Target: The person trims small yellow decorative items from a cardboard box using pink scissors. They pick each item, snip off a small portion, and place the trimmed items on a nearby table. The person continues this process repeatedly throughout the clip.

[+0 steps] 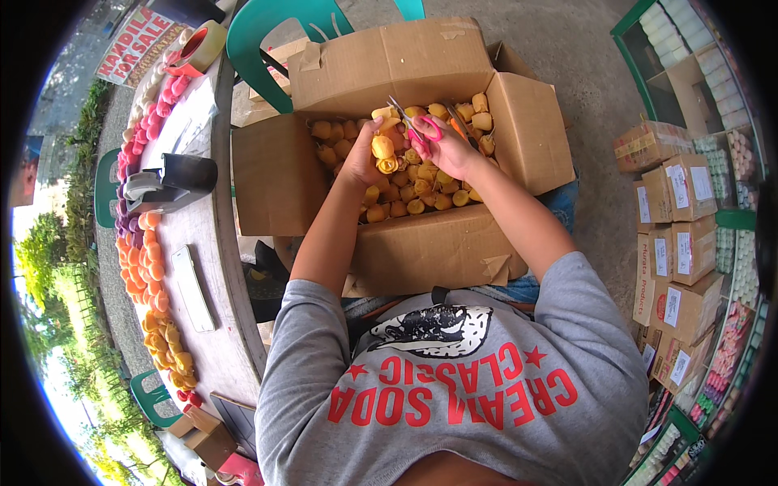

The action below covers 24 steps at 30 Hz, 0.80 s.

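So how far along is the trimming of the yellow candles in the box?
Done: cannot tell which candles are trimmed. In hand: left hand holds one candle while right hand works pink-handled scissors at it. Left: the box holds many more.

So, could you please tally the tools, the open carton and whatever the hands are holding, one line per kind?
Pink-handled scissors, in the right hand: 1
Yellow candle, in the left hand: 1
Roll of tape: 1
Black tape dispenser: 1
Open carton: 1
Total: 5
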### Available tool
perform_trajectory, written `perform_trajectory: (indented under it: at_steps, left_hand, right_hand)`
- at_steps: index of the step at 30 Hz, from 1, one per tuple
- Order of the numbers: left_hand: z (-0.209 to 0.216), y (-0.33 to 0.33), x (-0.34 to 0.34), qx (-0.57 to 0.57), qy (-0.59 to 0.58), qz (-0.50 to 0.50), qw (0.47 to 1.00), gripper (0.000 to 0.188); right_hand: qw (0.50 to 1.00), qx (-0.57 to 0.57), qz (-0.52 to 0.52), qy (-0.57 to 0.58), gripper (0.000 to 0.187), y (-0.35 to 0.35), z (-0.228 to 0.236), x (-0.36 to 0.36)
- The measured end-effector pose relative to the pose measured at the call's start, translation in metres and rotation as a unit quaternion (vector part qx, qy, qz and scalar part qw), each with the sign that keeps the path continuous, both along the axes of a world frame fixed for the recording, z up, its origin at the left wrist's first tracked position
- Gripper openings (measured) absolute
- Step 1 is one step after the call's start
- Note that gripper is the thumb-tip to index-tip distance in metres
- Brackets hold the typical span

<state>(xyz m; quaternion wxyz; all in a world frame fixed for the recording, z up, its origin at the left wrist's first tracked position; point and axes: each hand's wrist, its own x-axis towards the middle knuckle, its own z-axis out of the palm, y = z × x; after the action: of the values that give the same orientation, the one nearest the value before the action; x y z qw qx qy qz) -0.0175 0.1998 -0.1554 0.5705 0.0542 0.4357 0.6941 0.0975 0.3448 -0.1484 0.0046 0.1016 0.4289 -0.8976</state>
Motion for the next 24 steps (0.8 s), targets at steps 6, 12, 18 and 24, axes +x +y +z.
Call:
perform_trajectory:
  at_steps: [6,12,18,24]
  left_hand:
    - [-0.005,-0.001,-0.002,0.016,0.006,0.008,1.0,0.05]
    - [-0.001,0.0,0.0,0.008,0.016,0.009,1.0,0.05]
    - [0.005,0.006,0.006,0.009,0.019,0.04,0.999,0.051]
    - [-0.011,0.002,-0.004,-0.065,0.036,0.127,0.989,0.044]
  right_hand:
    - [1.0,0.0,0.008,0.006,0.03,0.001,-0.006,-0.002]
    - [0.998,-0.005,-0.065,-0.008,0.035,-0.004,-0.007,-0.003]
    - [0.997,-0.008,-0.081,0.0,0.037,0.005,-0.001,-0.002]
    - [0.966,0.157,-0.128,-0.159,0.045,0.016,-0.02,-0.004]
